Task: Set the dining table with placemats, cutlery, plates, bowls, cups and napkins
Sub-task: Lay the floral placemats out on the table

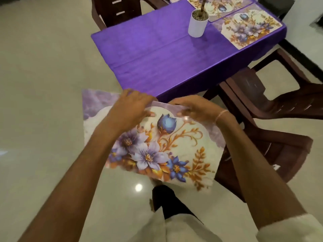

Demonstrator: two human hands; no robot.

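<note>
Pebbles (199,15) in white pot (196,27); placemats (157,145) in hands (132,109)

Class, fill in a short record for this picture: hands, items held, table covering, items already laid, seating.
Hands: left hand and right hand grip the top edge
Held: floral placemat, second placemat behind it, off the table
Covering: purple tablecloth
Laid: nearer placemat, farther placemat, white plant pot
Seating: brown chairs

bare near tablecloth (157,55), pot (198,23) beyond, chairs (272,105) right
</note>
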